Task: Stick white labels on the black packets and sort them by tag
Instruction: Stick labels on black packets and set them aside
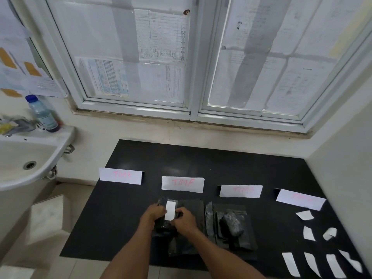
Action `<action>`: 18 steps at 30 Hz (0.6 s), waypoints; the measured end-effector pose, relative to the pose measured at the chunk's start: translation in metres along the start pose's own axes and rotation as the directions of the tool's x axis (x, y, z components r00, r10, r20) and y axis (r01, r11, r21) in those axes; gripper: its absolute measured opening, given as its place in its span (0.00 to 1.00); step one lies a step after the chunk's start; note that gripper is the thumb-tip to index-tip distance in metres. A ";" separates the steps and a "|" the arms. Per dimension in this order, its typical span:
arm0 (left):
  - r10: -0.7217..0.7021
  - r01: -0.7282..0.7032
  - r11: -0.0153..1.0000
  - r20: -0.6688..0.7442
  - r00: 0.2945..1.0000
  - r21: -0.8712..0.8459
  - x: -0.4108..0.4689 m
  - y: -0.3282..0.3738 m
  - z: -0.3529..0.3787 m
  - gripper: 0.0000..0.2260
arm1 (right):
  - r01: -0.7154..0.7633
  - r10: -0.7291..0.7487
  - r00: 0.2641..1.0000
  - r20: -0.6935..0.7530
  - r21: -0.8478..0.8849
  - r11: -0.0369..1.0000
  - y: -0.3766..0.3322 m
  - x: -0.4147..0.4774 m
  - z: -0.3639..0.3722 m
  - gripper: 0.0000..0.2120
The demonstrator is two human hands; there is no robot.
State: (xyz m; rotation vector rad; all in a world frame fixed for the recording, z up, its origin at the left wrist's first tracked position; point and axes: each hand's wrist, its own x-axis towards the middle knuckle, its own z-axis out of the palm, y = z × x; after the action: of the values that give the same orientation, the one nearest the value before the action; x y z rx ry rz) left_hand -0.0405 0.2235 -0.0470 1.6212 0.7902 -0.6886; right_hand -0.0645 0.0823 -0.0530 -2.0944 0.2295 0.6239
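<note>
Both hands — left hand point(154, 214), right hand point(184, 220) — in a curled grip on one black packet point(163, 227); white label point(170, 210) between them

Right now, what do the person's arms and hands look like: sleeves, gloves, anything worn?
Left hand and right hand are bare: no gloves, no rings or watch visible. Left forearm and right forearm are bare up to the frame edge; no sleeve shows.

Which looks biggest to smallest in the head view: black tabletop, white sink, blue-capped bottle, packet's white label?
1. Flat black tabletop
2. White ceramic sink, partly out of frame
3. Clear plastic bottle with blue cap
4. White paper label on black packet
</note>
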 end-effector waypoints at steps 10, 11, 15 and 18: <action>-0.036 0.026 0.998 -0.228 0.973 -0.048 0.072 -0.034 0.005 0.18 | 0.088 -0.087 0.990 0.109 -0.001 0.996 0.000 -0.008 -0.003 0.17; -0.030 0.018 0.998 -0.232 0.972 -0.055 0.079 -0.037 0.005 0.19 | 0.084 -0.083 0.991 0.104 -0.003 0.996 0.001 -0.009 -0.004 0.16; 0.015 -0.015 1.000 -0.280 0.960 0.004 0.044 -0.022 0.010 0.19 | 0.029 -0.027 0.999 0.035 -0.057 0.998 0.010 -0.011 -0.014 0.13; 0.073 -0.045 0.994 -0.308 0.949 0.098 -0.002 -0.001 0.018 0.18 | -0.028 0.023 0.998 -0.057 -0.103 0.994 0.021 -0.010 -0.022 0.20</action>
State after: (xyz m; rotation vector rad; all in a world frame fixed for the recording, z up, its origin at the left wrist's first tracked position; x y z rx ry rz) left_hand -0.0428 0.2060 -0.0486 1.8557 0.9435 -0.4347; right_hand -0.0737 0.0514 -0.0531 -2.2138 0.2608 0.6042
